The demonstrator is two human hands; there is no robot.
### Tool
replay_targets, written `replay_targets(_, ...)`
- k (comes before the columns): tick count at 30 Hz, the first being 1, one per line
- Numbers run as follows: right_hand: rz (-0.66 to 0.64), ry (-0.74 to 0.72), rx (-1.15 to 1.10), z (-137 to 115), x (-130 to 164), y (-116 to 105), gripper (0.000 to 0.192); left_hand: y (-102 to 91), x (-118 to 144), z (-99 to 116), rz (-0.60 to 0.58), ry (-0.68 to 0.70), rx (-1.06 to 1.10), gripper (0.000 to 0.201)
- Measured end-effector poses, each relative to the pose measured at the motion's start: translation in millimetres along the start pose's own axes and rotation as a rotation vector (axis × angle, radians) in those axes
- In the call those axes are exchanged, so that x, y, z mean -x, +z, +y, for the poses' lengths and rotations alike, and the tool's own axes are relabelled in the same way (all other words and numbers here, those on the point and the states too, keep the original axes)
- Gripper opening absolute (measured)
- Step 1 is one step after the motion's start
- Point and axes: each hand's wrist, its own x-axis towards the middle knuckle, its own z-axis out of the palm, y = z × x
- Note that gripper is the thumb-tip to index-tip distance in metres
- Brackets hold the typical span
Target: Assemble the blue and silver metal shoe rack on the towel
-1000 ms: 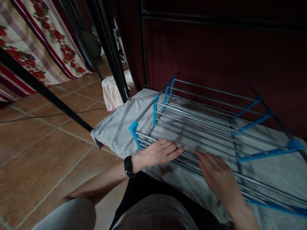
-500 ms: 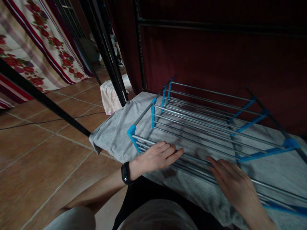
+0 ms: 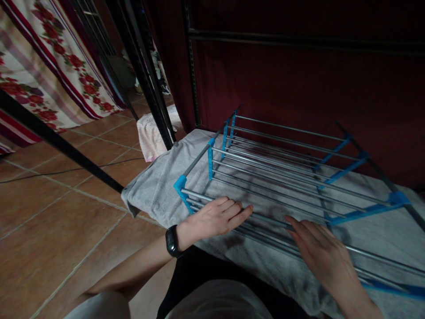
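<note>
Here the grey metal drying rack with blue plastic joints (image 3: 282,168) lies flat on a grey cloth (image 3: 156,190) over a low surface, well in front of the person. Both hands rest open and flat on its near rods, holding nothing: left hand (image 3: 215,217), right hand (image 3: 323,254). Pressing evenly would likely keep the rack from skidding. The rack's right end is cut off, and the dim light hides what lies beneath the cloth

Head camera looks forward and down, close, perhaps slightly leftward.
</note>
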Motion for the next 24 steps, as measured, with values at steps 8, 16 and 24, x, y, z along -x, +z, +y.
replay_targets(8,-0.012,0.017,-0.011,-1,-2,1,0.034,-2.4,1,-3,-0.034,0.006,-0.016,0.045)
replay_targets(16,-0.001,0.014,-0.073,-4,-8,5,0.035,1.1,3,-7,-0.054,-0.004,-0.006,0.045)
replay_targets(24,0.191,0.337,-0.111,-9,14,-28,0.041,10.5,11,-19,0.02,0.047,-0.006,0.076)
